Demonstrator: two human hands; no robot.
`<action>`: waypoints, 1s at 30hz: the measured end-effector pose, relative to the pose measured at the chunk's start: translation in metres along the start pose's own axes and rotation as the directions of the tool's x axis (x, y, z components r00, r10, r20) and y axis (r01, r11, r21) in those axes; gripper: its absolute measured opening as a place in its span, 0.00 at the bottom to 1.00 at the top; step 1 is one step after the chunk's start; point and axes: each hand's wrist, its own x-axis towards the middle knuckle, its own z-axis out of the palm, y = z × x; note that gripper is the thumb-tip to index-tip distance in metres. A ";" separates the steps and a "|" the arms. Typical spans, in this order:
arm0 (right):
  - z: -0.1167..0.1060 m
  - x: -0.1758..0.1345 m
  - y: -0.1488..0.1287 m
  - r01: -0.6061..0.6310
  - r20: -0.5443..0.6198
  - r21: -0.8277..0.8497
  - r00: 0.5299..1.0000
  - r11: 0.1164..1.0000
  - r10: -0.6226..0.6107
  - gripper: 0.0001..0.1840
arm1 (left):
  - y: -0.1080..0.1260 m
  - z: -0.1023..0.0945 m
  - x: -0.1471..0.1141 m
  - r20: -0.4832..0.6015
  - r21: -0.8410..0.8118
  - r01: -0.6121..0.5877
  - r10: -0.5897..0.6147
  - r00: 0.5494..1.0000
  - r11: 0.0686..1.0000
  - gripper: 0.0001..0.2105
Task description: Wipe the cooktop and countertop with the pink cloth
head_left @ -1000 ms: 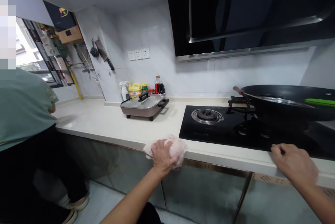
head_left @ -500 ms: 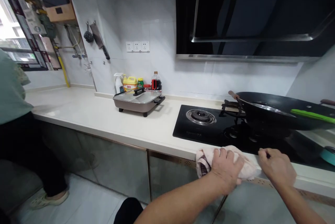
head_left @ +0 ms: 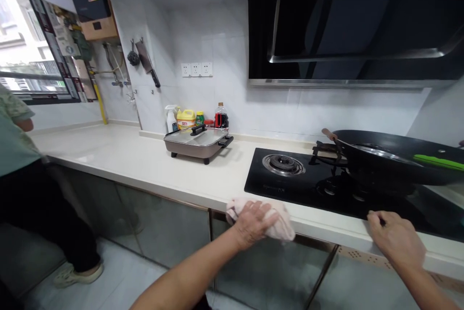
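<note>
Grasping the cloth (head_left: 280, 224) with the left hand (head_left: 250, 225), just below the centre of the frame, fingers bent over it, and pressing it to the front edge of the counter (head_left: 195, 182). Over at lower right, resting the right hand (head_left: 397, 240) on that same edge, beside the hob (head_left: 290, 185), loosely curled; impossible to tell whether gripping anything, with the palm turned out of sight. Hidden too under the left palm: part of the cloth. Cut off at the right edge, the wok (head_left: 380, 173); at the left edge, a person (head_left: 16, 143).
</note>
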 end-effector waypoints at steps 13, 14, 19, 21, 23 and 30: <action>0.003 -0.002 -0.005 -0.053 0.025 -0.018 0.998 0.998 0.054 0.26 | -0.183 -0.115 -0.159 0.281 0.297 0.513 -0.587 0.760 0.806 0.31; 0.002 -0.003 -0.007 -0.051 0.029 -0.028 0.998 0.998 0.052 0.27 | -0.184 -0.119 -0.160 0.285 0.316 0.525 -0.607 0.742 0.790 0.31; 0.001 -0.008 -0.014 -0.005 -0.049 -0.070 0.999 0.998 0.002 0.26 | -0.174 -0.117 -0.143 0.295 0.352 0.503 -0.603 0.741 0.790 0.29; 0.002 -0.009 -0.016 0.001 -0.079 -0.064 0.997 0.998 -0.006 0.25 | -0.161 -0.109 -0.129 0.308 0.353 0.465 -0.570 0.762 0.812 0.29; 0.003 -0.010 -0.018 0.009 -0.099 -0.056 0.995 0.998 -0.014 0.25 | -0.142 -0.099 -0.112 0.324 0.343 0.422 -0.528 0.785 0.839 0.31; 0.000 -0.014 -0.024 0.021 -0.140 -0.062 0.990 0.998 -0.029 0.23 | -0.061 -0.059 -0.042 0.320 0.262 0.331 -0.406 0.856 0.906 0.32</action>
